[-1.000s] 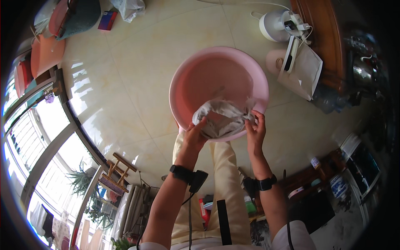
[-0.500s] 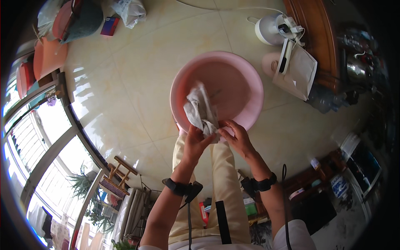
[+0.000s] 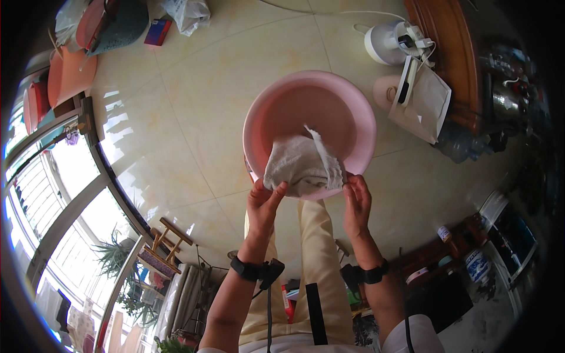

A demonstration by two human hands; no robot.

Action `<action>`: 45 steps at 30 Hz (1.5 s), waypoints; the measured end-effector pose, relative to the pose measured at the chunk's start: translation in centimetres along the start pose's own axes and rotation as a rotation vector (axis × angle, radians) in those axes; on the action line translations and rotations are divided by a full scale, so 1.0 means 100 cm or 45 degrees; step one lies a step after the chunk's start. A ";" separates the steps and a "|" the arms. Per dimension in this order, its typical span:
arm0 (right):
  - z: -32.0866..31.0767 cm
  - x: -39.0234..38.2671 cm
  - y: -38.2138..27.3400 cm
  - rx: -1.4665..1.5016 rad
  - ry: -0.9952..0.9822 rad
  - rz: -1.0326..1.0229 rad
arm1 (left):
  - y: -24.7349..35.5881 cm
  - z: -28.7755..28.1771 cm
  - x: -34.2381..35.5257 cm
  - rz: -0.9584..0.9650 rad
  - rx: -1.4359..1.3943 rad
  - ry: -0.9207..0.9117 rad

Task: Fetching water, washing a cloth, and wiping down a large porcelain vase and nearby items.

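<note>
Between my hands a pale grey cloth (image 3: 299,162) is spread out over the near part of a pink basin (image 3: 367,126). My left hand (image 3: 263,203) pinches the cloth's left corner between thumb and fingers. At its right edge, my right hand (image 3: 356,203) grips the other corner. The cloth sags a little between them, with a narrow strip of it standing up toward the far side. Murky, brownish-pink water (image 3: 312,109) seems to fill the basin, which sits on the floor just beyond my knees.
Right of the basin stand a paper bag (image 3: 425,106), a white round appliance (image 3: 382,44) and a wooden cabinet (image 3: 450,53). Buckets (image 3: 70,76) are at the far left. A small wooden chair (image 3: 168,244) stands near the glass door at left.
My hands have moved apart, the right one further right. The cloth, bunched and hanging before, is now stretched wide between them.
</note>
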State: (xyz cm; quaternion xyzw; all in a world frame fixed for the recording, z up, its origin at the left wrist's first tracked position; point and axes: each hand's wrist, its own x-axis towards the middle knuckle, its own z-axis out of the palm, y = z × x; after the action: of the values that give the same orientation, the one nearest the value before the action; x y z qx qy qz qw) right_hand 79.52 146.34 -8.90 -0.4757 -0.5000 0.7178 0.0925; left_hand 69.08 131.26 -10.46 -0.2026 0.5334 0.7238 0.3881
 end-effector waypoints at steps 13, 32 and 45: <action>0.001 0.028 0.027 0.311 0.009 0.163 | -0.033 -0.008 0.036 -0.707 -0.129 -0.152; 0.027 -0.033 -0.072 -0.955 -0.356 -0.383 | 0.040 0.045 -0.064 -0.027 0.416 -0.582; -0.048 0.153 0.142 -1.100 0.219 -0.467 | -0.056 -0.037 0.018 -0.221 0.714 -0.227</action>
State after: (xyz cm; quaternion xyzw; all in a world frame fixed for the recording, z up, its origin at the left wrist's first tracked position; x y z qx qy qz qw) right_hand 80.02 151.78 -29.61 -0.4324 -0.8187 0.3741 0.0525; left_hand 71.85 129.13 -16.49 -0.0682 0.6570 0.5272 0.5346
